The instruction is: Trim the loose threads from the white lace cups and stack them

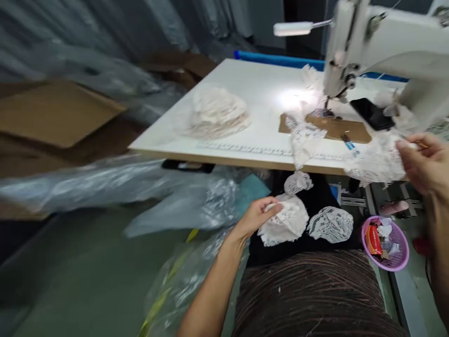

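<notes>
A cardboard box [59, 112] sits at far left. On the desk [164, 135] lies a stack of cream lace [219, 112]. The left hand [257, 216] grips a white lace piece [289, 220] above the lap. Next, a lace strip [307, 140] hangs over the desk's front edge, near the sewing machine [403, 35]; then blue snips [347, 142], a lace heap [375, 159] and a purple basket [403, 248]. The right hand [426, 161], fingers curled, is beside the heap; whether it holds anything, I cannot tell.
</notes>
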The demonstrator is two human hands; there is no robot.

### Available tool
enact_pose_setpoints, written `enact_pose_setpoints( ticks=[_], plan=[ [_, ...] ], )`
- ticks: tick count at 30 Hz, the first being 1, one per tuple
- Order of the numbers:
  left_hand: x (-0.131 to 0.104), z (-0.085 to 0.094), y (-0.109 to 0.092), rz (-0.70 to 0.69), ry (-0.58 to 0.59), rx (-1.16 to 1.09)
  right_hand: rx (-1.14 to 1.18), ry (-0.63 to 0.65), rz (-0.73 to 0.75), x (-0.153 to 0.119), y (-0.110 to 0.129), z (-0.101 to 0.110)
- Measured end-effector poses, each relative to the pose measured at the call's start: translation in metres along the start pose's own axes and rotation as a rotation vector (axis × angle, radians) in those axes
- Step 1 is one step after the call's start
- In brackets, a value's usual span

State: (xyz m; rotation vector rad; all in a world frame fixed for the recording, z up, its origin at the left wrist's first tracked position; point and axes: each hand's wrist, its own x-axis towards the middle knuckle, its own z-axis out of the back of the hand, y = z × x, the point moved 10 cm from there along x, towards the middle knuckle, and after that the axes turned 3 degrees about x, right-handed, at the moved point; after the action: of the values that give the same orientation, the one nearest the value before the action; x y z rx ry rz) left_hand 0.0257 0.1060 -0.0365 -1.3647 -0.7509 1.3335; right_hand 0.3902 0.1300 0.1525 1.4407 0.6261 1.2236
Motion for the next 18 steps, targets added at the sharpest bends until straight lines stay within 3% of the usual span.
enact_pose_setpoints(
  ticks=[5,9,14,18],
  plan=[
    [-0.014,-0.007,-0.021,-0.084,0.076,-0.08,0.165,0.078,-0.072,-0.025,0.042,-0.026],
    [-0.025,-0.014,-0.041,-0.176,0.139,-0.027,0.157,0.247,-0.008,-0.047,0.054,-0.066],
    [-0.036,-0.03,-0.059,-0.253,0.232,0.079,0.056,0.582,0.157,-0.08,0.029,-0.139],
    [-0.052,-0.047,-0.071,-0.292,0.329,0.148,0.043,0.738,0.224,-0.112,-0.011,-0.18]
  ],
)
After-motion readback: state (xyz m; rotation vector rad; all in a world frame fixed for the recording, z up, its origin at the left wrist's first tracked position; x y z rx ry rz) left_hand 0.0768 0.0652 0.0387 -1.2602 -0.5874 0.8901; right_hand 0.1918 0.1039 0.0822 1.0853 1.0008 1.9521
